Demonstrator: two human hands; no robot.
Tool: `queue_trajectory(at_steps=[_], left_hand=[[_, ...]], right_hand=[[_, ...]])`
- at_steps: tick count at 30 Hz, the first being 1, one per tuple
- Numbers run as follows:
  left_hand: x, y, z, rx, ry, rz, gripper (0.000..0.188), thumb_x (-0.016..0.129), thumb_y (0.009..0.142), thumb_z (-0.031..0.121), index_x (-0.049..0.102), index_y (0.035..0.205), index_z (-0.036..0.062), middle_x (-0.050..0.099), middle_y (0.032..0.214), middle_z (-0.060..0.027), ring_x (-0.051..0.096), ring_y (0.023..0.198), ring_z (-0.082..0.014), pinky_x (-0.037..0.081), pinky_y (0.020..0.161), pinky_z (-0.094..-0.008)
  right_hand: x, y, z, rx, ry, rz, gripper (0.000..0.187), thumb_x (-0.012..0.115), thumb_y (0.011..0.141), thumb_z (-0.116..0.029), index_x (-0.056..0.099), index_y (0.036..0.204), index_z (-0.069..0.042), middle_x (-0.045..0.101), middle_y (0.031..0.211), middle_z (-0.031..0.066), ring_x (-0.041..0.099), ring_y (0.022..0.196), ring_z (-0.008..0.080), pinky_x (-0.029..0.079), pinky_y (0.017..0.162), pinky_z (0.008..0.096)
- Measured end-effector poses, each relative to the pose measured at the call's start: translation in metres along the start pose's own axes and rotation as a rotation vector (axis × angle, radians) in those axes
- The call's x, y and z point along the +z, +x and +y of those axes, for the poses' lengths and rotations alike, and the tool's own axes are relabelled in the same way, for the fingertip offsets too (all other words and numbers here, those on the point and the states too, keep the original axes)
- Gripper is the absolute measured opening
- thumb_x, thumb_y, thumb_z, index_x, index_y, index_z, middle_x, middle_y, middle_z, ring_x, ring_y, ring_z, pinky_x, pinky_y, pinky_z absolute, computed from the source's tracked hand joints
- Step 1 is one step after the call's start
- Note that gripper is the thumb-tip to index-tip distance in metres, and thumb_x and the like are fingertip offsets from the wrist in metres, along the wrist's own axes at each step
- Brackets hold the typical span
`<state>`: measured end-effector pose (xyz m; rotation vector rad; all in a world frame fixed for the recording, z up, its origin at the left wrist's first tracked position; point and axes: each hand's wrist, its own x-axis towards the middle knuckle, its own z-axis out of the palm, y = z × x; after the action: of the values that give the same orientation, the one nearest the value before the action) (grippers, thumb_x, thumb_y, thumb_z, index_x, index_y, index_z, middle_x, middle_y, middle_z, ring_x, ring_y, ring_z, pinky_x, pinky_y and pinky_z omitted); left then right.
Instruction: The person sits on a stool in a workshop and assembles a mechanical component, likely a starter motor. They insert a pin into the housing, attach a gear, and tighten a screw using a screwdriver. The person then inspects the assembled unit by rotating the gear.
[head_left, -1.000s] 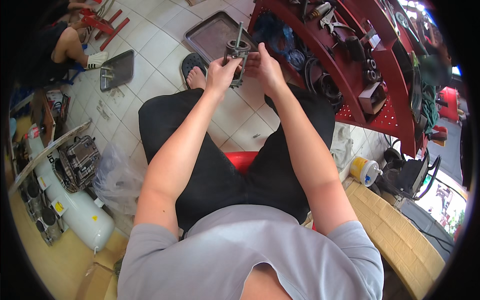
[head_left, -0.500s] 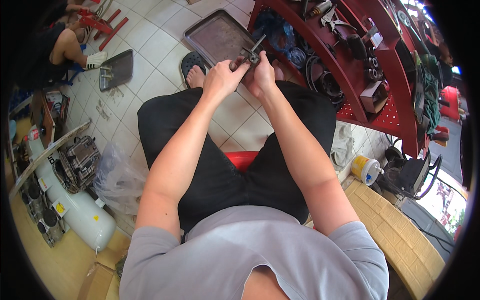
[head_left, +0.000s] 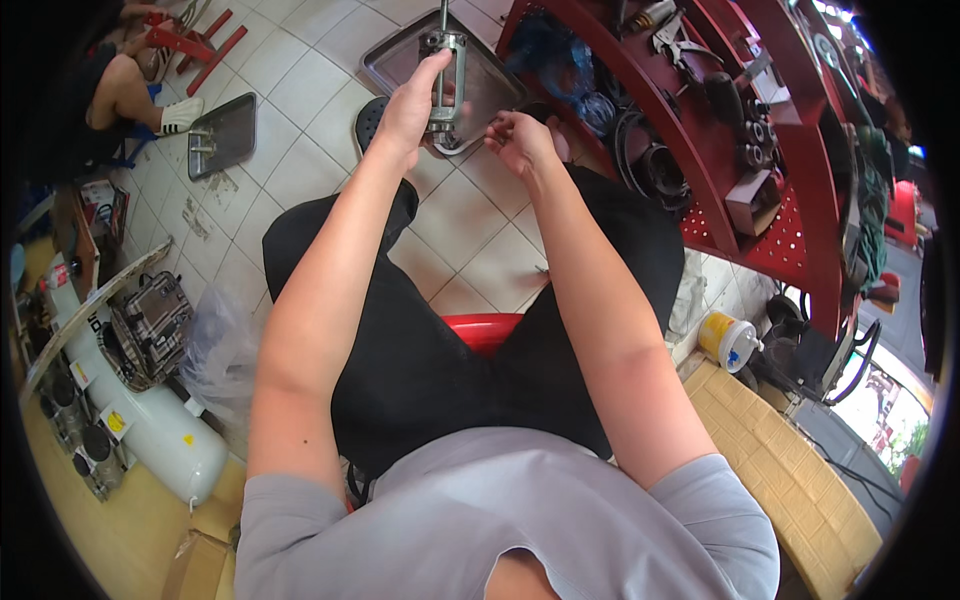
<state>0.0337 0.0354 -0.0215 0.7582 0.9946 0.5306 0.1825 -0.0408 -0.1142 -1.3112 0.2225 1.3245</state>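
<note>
A metal jaw puller [head_left: 459, 80], with a frame of long legs and a rod standing out of its top, is upright in front of me. My left hand [head_left: 408, 115] is closed on its left side, thumb lying along the frame. At its lower end a pale curved metal part [head_left: 456, 149] shows; I cannot make out its kind. Just to the right, apart from the puller, my right hand [head_left: 520, 143] has its fingers loosely curled and spread, with nothing visible in them. Behind the puller, a dark metal tray [head_left: 490, 75] lies on the floor.
A red rack [head_left: 690, 130] with tools and parts stands at the right. On the left are a smaller tray [head_left: 238, 135], a seated person's leg [head_left: 122, 90], and a white tank [head_left: 150, 430]. A red seat [head_left: 483, 330] shows between my legs.
The puller has swung upright and moved left and farther away in my left hand. My right hand has come off it and sits lower, its fingers now apart from the tool.
</note>
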Motion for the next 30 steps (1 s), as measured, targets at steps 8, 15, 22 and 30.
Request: queue_trajectory(at_steps=[8,15,22,30], left_hand=[[-0.014,0.017,0.021,-0.017,0.032,0.031,0.047,0.071,0.079,0.042,0.055,0.100,0.0033,0.063,0.080,-0.0094,0.063,0.066,-0.0175,0.050,0.064,-0.0282],[-0.028,0.030,0.024,-0.079,0.010,0.123,0.037,0.071,0.079,0.039,0.059,0.097,0.0077,0.062,0.079,-0.0035,0.062,0.071,-0.0129,0.043,0.058,-0.0235],[-0.049,0.053,0.007,-0.190,-0.088,0.261,0.032,0.068,0.082,0.037,0.058,0.091,0.0089,0.060,0.076,-0.0015,0.061,0.071,-0.0124,0.043,0.060,-0.0237],[-0.046,0.056,0.004,-0.205,-0.156,0.262,0.037,0.077,0.076,0.032,0.056,0.091,0.0045,0.059,0.078,-0.0053,0.058,0.070,-0.0124,0.047,0.066,-0.0267]], right_hand=[[-0.052,0.105,0.057,0.126,-0.154,0.212,0.022,0.043,0.084,0.008,0.053,0.103,0.008,0.051,0.083,0.0140,0.054,0.070,0.0232,0.049,0.058,0.0356],[-0.048,0.184,0.090,0.263,-0.232,0.125,0.028,0.038,0.083,0.008,0.056,0.105,0.004,0.054,0.083,0.0124,0.057,0.071,0.0229,0.051,0.060,0.0359],[-0.039,0.229,0.127,0.167,-0.923,0.071,0.020,0.051,0.079,0.000,0.065,0.094,0.000,0.065,0.086,0.0138,0.065,0.076,0.0230,0.053,0.065,0.0365],[-0.047,0.242,0.139,-0.253,-1.497,-0.158,0.026,0.055,0.077,-0.009,0.067,0.100,-0.007,0.067,0.097,0.0160,0.063,0.093,0.0299,0.049,0.082,0.0387]])
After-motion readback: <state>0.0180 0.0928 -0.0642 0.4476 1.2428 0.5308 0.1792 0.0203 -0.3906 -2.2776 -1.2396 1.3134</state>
